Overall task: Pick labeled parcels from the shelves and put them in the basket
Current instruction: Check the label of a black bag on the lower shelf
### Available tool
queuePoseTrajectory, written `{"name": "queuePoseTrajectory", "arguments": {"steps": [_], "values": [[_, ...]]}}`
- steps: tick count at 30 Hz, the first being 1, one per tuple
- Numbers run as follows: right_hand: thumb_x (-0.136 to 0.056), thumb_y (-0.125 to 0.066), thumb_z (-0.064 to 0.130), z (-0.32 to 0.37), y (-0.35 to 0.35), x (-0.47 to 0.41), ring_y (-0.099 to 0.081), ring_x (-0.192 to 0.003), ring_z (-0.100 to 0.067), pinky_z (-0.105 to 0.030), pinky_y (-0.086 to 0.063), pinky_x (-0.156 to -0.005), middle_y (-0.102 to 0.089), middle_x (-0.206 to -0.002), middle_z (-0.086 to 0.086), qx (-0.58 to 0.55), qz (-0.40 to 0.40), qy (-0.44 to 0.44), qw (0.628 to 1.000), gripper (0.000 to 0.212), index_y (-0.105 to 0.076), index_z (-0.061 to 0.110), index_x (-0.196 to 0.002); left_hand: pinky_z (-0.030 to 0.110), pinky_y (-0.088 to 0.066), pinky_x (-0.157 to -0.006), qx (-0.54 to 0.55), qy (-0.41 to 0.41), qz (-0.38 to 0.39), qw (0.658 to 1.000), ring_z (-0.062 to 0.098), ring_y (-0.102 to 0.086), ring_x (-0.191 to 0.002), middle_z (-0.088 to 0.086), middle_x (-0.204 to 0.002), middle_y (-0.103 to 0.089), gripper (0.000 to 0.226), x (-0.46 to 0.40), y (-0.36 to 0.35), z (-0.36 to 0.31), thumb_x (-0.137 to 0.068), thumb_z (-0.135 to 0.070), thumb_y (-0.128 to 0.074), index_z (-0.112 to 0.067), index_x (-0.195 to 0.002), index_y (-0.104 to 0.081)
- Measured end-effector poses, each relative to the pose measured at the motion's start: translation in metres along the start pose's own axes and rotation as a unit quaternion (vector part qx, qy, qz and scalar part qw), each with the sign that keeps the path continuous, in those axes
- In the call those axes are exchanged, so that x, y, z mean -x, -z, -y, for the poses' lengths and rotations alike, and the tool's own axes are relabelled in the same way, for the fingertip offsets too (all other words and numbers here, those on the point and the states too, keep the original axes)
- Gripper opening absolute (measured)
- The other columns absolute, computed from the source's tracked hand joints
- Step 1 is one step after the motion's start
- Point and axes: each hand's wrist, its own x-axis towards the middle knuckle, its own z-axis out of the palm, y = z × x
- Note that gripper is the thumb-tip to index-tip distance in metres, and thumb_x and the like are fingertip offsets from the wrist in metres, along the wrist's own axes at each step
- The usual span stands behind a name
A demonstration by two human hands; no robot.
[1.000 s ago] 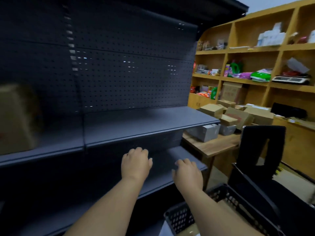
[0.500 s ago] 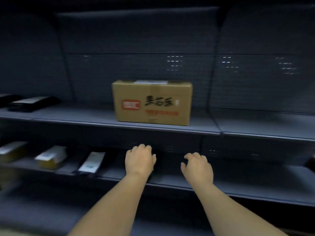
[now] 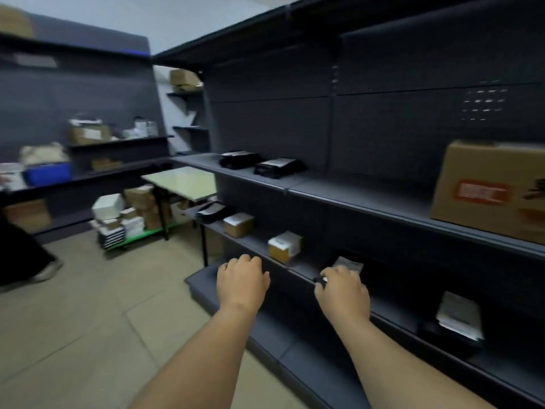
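We see 2 bare hands out ahead of the dark shelving unit (image 3: 368, 196). The left hand (image 3: 240, 286) hangs in front of the lower shelf edge, fingers loosely curled, holding nothing. The right hand (image 3: 343, 292) is at the lower shelf edge, its fingers curled by a black parcel with a white label (image 3: 348, 265); whether they grip it, we cannot tell.

Lower shelf, counted left to right: 1 black flat parcel (image 3: 211, 211), 2 small brown boxes with white labels (image 3: 238, 224) (image 3: 284, 246), the parcel at the right hand, and 1 more black labeled parcel (image 3: 455, 318) well to the right.

Upper shelf: 2 black labeled parcels (image 3: 239, 157) (image 3: 278, 168) side by side, and 1 large cardboard box (image 3: 489, 190) far right with a red-orange mark.

Beyond: 1 pale-topped table (image 3: 184, 181), stacked boxes on the floor beside it, and a second shelving unit (image 3: 88, 149) holding blurred goods.
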Motion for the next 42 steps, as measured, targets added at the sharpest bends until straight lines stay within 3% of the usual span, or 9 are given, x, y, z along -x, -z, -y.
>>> {"name": "queuePoseTrajectory", "arguments": {"steps": [7,14,28,42], "values": [[-0.093,-0.047,0.036,0.107,-0.059,-0.023,-0.042,-0.122,-0.019,-0.035,-0.038,-0.096,-0.052,-0.129,0.005,-0.028,0.060,0.079,0.995,0.035,-0.054,0.026,-0.126,0.033,-0.038,-0.086,-0.046,0.105,0.000,0.993,0.023,-0.056,-0.105,-0.001,-0.111,-0.062,0.030,-0.014,0.003,0.115,-0.091,-0.044,-0.046,-0.025,-0.110,-0.060],[-0.092,-0.047,0.035,0.188,-0.112,-0.065,-0.044,-0.119,-0.020,-0.034,-0.039,-0.093,-0.052,-0.128,0.002,-0.024,0.093,0.140,0.985,0.035,-0.054,0.025,-0.125,0.034,-0.038,-0.087,-0.080,0.154,0.004,0.985,0.023,-0.056,-0.105,-0.001,-0.114,-0.062,0.033,-0.049,-0.016,0.195,-0.092,-0.042,-0.044,-0.023,-0.115,-0.059],[-0.092,-0.046,0.036,0.329,-0.236,-0.249,-0.043,-0.119,-0.019,-0.032,-0.038,-0.095,-0.052,-0.129,0.003,-0.026,0.119,0.193,0.974,0.035,-0.054,0.024,-0.124,0.032,-0.037,-0.088,-0.097,0.191,0.011,0.977,0.021,-0.055,-0.103,-0.002,-0.112,-0.061,0.032,-0.244,-0.083,0.327,-0.092,-0.039,-0.043,-0.022,-0.113,-0.060],[-0.091,-0.048,0.038,0.378,-0.312,-0.347,-0.043,-0.119,-0.018,-0.031,-0.038,-0.094,-0.052,-0.127,0.005,-0.014,0.123,0.178,0.976,0.034,-0.055,0.026,-0.123,0.032,-0.036,-0.091,-0.090,0.200,0.040,0.975,0.020,-0.055,-0.106,-0.002,-0.113,-0.061,0.032,-0.355,-0.141,0.398,-0.092,-0.040,-0.043,-0.022,-0.113,-0.059]]}}
